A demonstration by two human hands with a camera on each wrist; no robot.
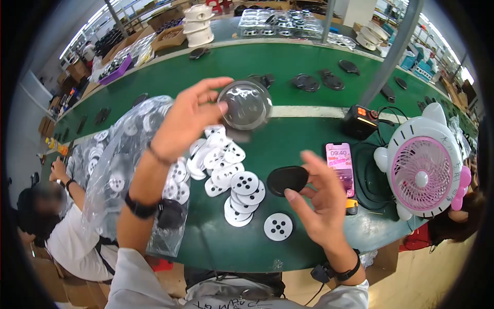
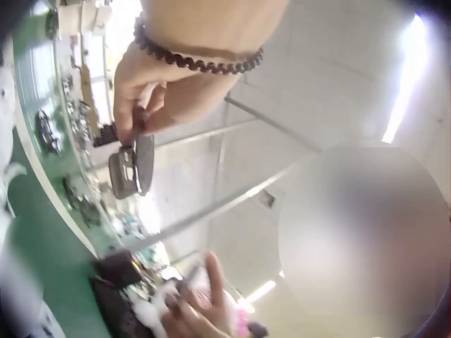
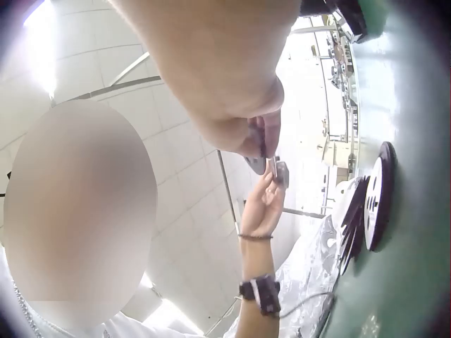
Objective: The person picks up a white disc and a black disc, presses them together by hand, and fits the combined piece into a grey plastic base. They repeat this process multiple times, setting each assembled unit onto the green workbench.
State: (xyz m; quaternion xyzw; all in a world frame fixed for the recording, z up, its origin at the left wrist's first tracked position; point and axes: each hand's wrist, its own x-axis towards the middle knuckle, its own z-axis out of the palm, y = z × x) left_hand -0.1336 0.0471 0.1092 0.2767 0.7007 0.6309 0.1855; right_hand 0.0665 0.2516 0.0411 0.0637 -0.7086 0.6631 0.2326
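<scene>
My left hand [image 1: 186, 116] is raised over the bench and pinches a round, flat case [image 1: 244, 104] with a see-through top by its left edge. Edge-on in the left wrist view, the case [image 2: 134, 167] shows a thick rim. My right hand [image 1: 325, 201] holds a black round disc [image 1: 286, 181] between thumb and fingers, lower and to the right of the case. Below them lies a loose pile of white discs with black holes [image 1: 244, 182]. A single white disc [image 1: 278, 226] lies apart, near the bench's front edge.
At the left, a clear plastic bag [image 1: 114, 164] holds more white discs. To the right are a phone [image 1: 338, 154], a black box with an orange display [image 1: 361, 122] and a pink-and-white fan [image 1: 423, 167]. Several dark round cases [image 1: 305, 82] lie on the green surface beyond. Another person sits at left.
</scene>
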